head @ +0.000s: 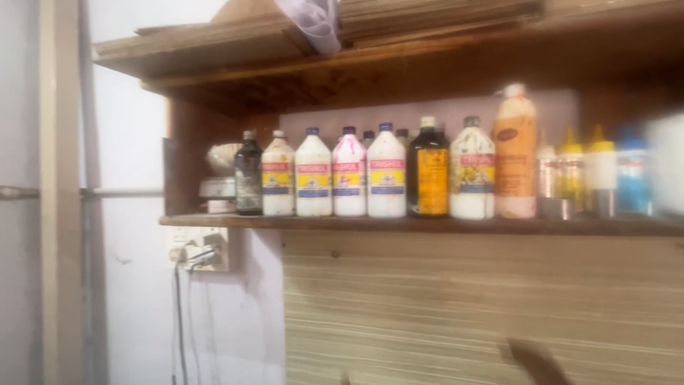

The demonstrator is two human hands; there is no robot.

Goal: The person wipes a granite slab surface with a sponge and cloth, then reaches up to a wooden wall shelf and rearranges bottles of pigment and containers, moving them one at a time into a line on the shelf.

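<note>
Neither of my hands shows in the head view. A wooden shelf runs across the middle and carries a row of bottles. Several white plastic bottles with coloured labels stand side by side. A dark bottle stands at the left end, and a dark bottle with a yellow label stands further right. A tall orange bottle rises above the others. Small yellow-capped bottles and a blue container sit at the right. The picture is blurred.
A second wooden shelf with stacked boards hangs above, a crumpled plastic bag on its edge. A wall socket with plugged cables sits below the shelf's left end. Striped wood panelling fills the lower right. A door frame stands at left.
</note>
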